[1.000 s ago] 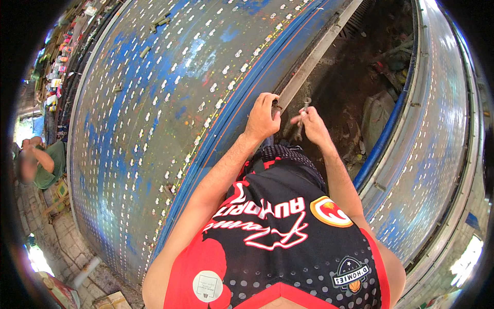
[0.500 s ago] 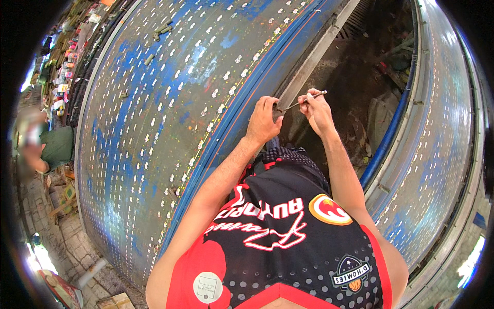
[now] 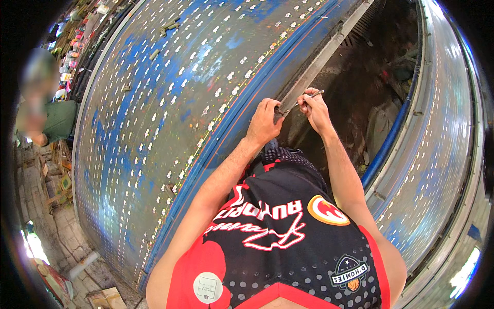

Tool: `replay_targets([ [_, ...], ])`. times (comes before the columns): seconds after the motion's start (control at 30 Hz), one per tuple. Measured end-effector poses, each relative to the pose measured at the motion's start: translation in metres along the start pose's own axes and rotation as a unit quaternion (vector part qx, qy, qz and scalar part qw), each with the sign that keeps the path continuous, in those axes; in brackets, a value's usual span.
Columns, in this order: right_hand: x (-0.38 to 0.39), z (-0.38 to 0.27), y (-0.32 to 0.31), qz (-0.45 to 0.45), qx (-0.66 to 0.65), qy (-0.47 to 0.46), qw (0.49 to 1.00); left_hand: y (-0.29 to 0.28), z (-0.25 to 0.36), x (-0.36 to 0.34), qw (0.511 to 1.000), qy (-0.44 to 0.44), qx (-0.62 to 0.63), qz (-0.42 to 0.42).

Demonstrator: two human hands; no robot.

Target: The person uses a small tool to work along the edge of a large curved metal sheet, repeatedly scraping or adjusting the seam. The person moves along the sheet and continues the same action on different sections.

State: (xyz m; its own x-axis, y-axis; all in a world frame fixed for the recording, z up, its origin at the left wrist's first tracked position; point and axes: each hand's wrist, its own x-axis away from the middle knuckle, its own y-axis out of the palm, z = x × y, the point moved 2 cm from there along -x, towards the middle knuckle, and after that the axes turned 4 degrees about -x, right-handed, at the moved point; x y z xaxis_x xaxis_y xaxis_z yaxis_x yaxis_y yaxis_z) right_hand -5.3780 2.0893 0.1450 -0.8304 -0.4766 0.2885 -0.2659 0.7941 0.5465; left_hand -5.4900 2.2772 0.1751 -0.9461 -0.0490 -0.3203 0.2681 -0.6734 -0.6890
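Note:
In my right hand (image 3: pixel 316 113) is a slim rod-like tool (image 3: pixel 317 93), pinched between thumb and fingers. Its upper end sticks out to the right, and its other end slants down toward my left hand (image 3: pixel 263 123). The left fingers are curled round a small dark piece (image 3: pixel 278 109), mostly hidden by them, at the edge of a long grey metal rail (image 3: pixel 319 64). Both hands are close together in front of my body, with the tool's tip near the dark piece. I cannot make out the exact kind of either thing.
Left of my hands lies a large blue-and-grey table (image 3: pixel 170 113) dotted with white marks, with small olive pieces (image 3: pixel 169 27) on it. A similar table (image 3: pixel 432 159) stands at the right, beyond a dark gap and a blue tube (image 3: pixel 388 147). Another person (image 3: pixel 41 110) is at far left.
The tool has shifted slightly, and less of its shaft shows between my hands. My left hand keeps its grip. At far left the other person has come further into view.

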Motion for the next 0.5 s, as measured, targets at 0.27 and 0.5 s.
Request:
replay_targets([
  [0.27, 0.012, 0.016, 0.005, -0.049, 0.088, -0.067, 0.993, -0.001, 0.001, -0.001, 1.000, 0.000, 0.000, 0.000],
  [0.5, 0.027, 0.017, 0.024, -0.067, 0.254, -0.133, 0.956, 0.001, -0.002, 0.000, 1.000, 0.015, 0.004, 0.006],
])
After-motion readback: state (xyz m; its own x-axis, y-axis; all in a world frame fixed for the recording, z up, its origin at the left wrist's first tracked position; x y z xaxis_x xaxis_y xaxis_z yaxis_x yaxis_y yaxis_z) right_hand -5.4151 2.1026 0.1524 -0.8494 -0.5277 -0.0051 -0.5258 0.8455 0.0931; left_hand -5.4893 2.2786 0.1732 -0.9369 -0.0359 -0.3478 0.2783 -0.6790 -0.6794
